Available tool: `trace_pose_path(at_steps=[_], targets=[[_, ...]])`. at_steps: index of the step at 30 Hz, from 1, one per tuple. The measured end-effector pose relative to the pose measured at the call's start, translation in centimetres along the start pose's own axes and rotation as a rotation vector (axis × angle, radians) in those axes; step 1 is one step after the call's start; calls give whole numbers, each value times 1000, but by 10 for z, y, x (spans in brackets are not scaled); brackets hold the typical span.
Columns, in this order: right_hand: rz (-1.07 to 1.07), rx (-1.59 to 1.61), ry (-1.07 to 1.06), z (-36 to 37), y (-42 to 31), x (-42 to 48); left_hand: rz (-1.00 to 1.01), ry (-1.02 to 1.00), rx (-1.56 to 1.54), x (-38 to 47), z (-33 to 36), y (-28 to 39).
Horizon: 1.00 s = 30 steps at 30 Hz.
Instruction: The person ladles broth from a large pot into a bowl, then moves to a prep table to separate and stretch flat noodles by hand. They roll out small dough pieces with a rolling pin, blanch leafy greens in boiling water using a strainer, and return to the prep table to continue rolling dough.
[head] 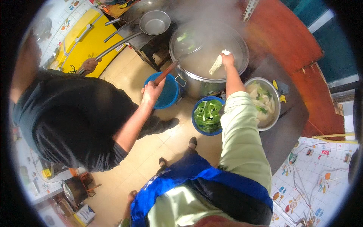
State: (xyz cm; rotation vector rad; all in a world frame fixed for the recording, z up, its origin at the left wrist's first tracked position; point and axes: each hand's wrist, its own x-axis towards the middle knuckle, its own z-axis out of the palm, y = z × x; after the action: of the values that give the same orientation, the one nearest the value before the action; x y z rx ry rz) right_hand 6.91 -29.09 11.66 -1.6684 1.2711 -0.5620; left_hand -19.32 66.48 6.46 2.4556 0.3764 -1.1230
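Note:
My right hand [228, 60] grips a bundle of pale noodles [216, 65] that hangs over a large steaming metal pot [245, 61]. Cloudy liquid fills the pot, and green leaves [185, 37] lie in a ladle or strainer at its left side; steam blurs that part. Low beside my body is my left hand [132, 195], partly cut off by the apron, its fingers unclear. Cut leafy greens [208, 113] fill a blue basin [194, 120] below the pot. A metal bowl [278, 106] to the right holds pale pieces and greens in liquid.
At the left a co-worker in dark clothes [71, 113] holds a wooden handle [167, 72] reaching into the pot and a long-handled metal scoop [155, 22]. A blue bucket [163, 105] stands on the tiled floor between us. A yellow chest freezer [93, 42] is behind the co-worker.

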Motion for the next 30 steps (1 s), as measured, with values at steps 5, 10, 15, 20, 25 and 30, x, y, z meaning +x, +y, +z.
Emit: trace_pose_path(at_steps=[5,10,15,20,25,30], targets=[[-307,-616,-200,2,7,4,-33,-14,18,-7,2,-15],[-510,95,-102,-7,2,-43,15,-43,51,30,-24,-19],[-532,398,-462,-20,55,-196,118,-81,110,113,-77,-21],[-281,-54,-362,-46,164,-419,274,-130,205,228,-142,-8],[221,-113,-39,-75,239,-644,444,-210,364,329,-201,33],[261,-404,120,-98,255,-819,587,-337,561,361,-205,70]])
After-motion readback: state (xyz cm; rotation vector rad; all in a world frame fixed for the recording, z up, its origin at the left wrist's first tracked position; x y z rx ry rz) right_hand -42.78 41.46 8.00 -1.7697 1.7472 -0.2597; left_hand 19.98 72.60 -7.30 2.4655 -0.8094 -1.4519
